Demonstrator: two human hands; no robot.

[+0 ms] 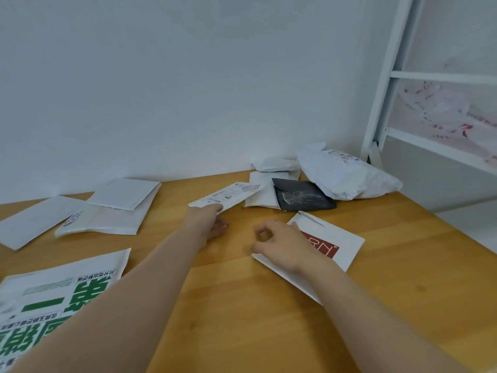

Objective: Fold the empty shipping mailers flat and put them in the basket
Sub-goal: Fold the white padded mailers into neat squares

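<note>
My left hand (212,223) grips the near end of a small white mailer with a printed shipping label (228,196) and holds it just above the wooden table (242,305). My right hand (279,244) hovers with loosely curled fingers over a white mailer with a red logo (341,246) that lies flat; it holds nothing. A black mailer (304,196) and a bulky white poly mailer (347,176) sit at the back right, with small white mailers (274,165) behind them. No basket is in view.
Flat white mailers (113,208) lie at the back left. A large white mailer with green print (59,300) covers the near left corner. A white wall runs behind the table. A white metal frame (382,84) with plastic bags stands to the right.
</note>
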